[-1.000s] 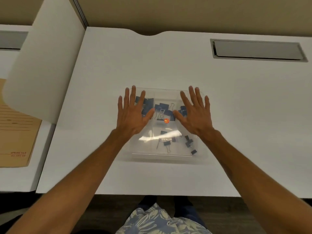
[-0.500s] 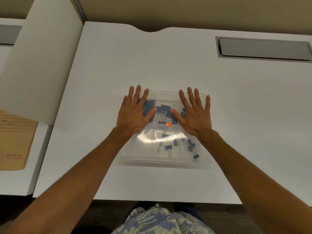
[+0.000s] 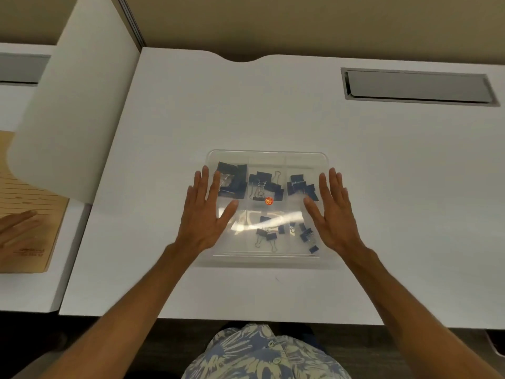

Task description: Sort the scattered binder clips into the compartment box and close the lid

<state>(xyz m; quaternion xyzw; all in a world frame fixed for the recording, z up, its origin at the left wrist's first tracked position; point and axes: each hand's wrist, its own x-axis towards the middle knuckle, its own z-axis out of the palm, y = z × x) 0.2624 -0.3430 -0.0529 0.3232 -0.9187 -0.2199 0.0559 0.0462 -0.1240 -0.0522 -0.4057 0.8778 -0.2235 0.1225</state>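
A clear plastic compartment box lies in the middle of the white desk with its transparent lid down over it. Dark blue binder clips fill its three far compartments, and smaller clips lie in the near middle and near right ones. My left hand rests flat and spread on the lid's left side. Over the box's right edge, my right hand is flat with fingers apart. Neither hand holds anything.
A grey recessed cable tray sits at the desk's far right. A white partition panel stands at the left. Beyond it, a tan file folder lies on the neighbouring desk, with another person's hand on it.
Both hands have slid apart and back toward me, from the lid's far middle to its left and right sides. Another person's hand has appeared on the folder.
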